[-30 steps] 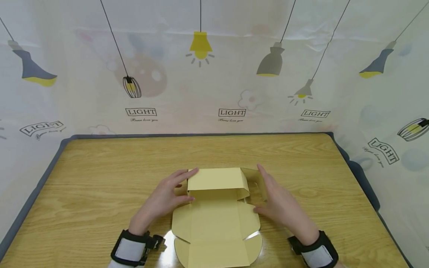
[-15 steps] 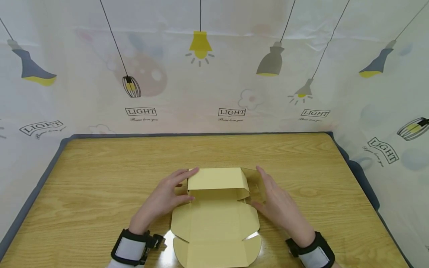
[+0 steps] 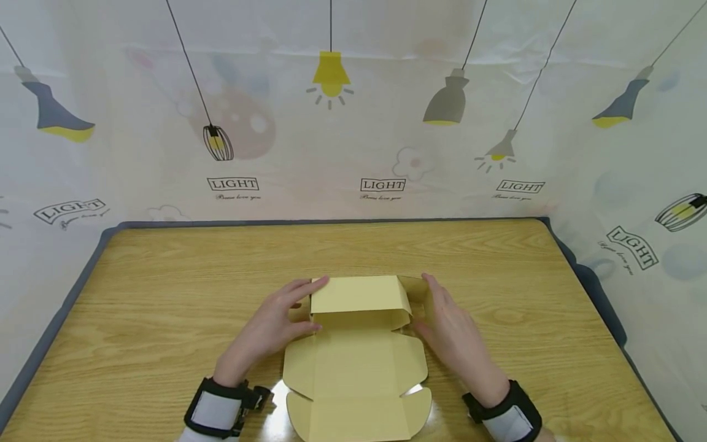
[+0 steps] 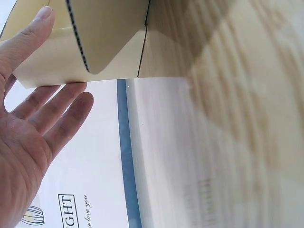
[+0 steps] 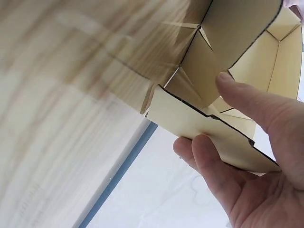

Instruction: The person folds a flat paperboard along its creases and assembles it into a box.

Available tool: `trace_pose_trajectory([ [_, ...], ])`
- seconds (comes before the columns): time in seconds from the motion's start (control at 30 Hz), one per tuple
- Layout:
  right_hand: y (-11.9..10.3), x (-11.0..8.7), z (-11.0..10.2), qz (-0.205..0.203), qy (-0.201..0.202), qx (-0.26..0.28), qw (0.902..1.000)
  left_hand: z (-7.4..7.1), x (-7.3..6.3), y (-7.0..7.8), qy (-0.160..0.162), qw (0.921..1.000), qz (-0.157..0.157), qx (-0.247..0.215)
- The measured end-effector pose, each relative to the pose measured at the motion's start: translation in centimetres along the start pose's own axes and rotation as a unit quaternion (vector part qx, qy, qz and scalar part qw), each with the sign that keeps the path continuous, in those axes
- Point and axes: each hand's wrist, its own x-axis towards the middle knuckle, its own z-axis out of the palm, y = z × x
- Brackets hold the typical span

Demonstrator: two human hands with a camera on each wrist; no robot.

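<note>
Cardboard box [image 3: 355, 359], part-folded, on the table [image 3: 188, 282] near its front edge, centred between the hands. Far end folded up into a hollow; near panels spread out, rounded flaps at both sides. Inside the hollow: plain cardboard walls and inner flaps. Left hand [image 3: 272, 320] holds its left end, thumb and fingers on either side. Right hand [image 3: 457, 336] grips the right side flap [image 5: 192, 121], thumb inside, fingers outside. Lamp-print cloth [image 3: 309, 147] beyond.

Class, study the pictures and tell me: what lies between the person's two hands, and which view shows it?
Between the left hand and the right hand lies the partly folded cardboard box; the head view shows this.
</note>
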Motion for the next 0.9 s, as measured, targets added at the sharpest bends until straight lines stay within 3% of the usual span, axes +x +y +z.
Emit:
trace_pose_trajectory([
  [0.3,-0.5,0.0,0.1,0.014,0.004,-0.005,0.9999,0.1,0.0,0.1,0.003,1.0000,0.002,0.006],
  [0.63,-1.4,-0.4,-0.7,0.007,-0.080,0.038,0.9960,0.2,0.0,-0.2,0.014,0.9998,0.008,0.010],
  [0.77,-0.7,-0.5,-1.6,0.014,-0.135,0.088,0.9868,0.1,0.0,-0.2,0.014,0.9999,0.006,0.007],
  [0.9,0.2,-0.6,-2.3,0.029,-0.189,0.152,0.9697,-0.1,-0.1,-0.2,0.009,0.9999,-0.003,0.002],
])
